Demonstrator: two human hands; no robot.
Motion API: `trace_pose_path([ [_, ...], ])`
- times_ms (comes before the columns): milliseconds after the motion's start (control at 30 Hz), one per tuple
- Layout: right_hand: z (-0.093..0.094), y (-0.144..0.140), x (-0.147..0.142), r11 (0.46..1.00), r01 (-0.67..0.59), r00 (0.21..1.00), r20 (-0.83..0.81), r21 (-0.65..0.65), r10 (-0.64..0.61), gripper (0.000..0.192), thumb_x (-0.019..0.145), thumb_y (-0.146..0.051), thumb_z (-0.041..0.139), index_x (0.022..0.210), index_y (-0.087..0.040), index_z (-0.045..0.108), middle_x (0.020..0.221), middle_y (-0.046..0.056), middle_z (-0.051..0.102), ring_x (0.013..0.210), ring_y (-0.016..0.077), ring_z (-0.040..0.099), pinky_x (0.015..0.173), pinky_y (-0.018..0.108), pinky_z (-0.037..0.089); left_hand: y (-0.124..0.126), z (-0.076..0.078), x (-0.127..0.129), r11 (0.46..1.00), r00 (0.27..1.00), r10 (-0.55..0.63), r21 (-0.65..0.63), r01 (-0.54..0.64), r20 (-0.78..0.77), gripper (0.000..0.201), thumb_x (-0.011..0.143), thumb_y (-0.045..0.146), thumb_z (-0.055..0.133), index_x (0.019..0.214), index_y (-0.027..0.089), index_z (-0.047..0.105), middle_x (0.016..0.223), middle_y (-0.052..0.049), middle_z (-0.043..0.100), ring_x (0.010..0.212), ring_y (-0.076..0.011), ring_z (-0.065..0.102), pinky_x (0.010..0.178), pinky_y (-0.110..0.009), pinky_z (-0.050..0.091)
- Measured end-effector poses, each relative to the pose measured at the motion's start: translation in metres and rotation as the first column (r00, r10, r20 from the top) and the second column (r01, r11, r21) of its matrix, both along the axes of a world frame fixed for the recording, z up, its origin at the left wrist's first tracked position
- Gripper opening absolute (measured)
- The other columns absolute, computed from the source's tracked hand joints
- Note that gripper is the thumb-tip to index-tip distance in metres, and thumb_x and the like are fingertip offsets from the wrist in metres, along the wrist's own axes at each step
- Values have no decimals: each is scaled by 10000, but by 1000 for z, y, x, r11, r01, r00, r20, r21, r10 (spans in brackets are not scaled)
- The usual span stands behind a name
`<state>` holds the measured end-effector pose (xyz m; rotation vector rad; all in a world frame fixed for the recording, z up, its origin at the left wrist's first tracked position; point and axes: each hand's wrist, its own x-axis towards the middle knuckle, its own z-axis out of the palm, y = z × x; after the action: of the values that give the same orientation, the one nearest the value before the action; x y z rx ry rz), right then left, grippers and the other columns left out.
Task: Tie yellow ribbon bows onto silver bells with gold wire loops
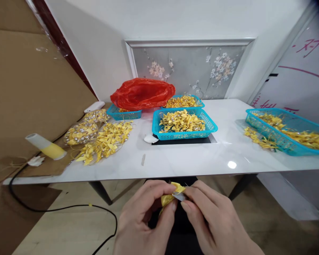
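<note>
In front of the table's near edge, my left hand (145, 216) pinches a folded yellow ribbon piece (167, 200) between thumb and fingers. My right hand (215, 216) is closed on a small flat grey metal blade (179, 196), whose tip touches the yellow ribbon. A thin pin-like strand shows near the right fingertips. Both hands meet at the ribbon, and the fingers hide part of it. On the table, a blue basket (184, 135) holds many similar yellow ribbon pieces (182, 121) with shiny beads.
A yellow pile (106, 141) lies left on the white table (127, 164), near a clear bag (82, 131) and a cone-shaped roll (46, 146). Behind are a red plastic bag (143, 94) and more baskets; another blue basket (289, 141) is right. A black cable (69, 209) crosses the floor.
</note>
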<state>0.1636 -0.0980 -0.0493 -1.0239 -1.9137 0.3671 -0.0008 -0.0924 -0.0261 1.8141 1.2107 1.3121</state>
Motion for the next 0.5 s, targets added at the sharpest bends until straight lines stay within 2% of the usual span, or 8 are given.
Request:
trace_pose_path([
  [167,-2,2,-1,1000,-15,998,-54,-5,14,168,966,-114,451,902,-138,604,765,52,564,618,138,505,530,253,422,0,0,1,1000,999,-2,-18,3,42,347,789,58,654,956,355,716,920,69,718,805,-96,712,709,-101,570],
  [300,-1,0,-3,999,-41,993,-109,-24,38,183,965,-109,445,863,-152,592,745,31,554,593,121,497,522,248,406,0,-1,3,995,990,18,-96,-4,137,316,778,72,676,948,333,734,886,50,745,775,-123,730,693,-132,592],
  [433,6,-4,4,992,-29,982,-191,-122,5,170,979,-181,440,951,-188,608,783,16,575,635,120,559,565,240,456,0,-2,3,967,963,119,-248,-57,243,317,748,107,742,983,319,738,837,42,749,740,-132,741,690,-137,593],
  [500,6,2,17,994,74,986,-143,-76,-84,172,983,-229,454,1039,-206,615,828,19,606,711,130,610,621,229,497,2,-1,2,950,950,156,-305,-69,272,321,724,118,773,972,320,747,826,46,746,731,-125,736,682,-124,582],
])
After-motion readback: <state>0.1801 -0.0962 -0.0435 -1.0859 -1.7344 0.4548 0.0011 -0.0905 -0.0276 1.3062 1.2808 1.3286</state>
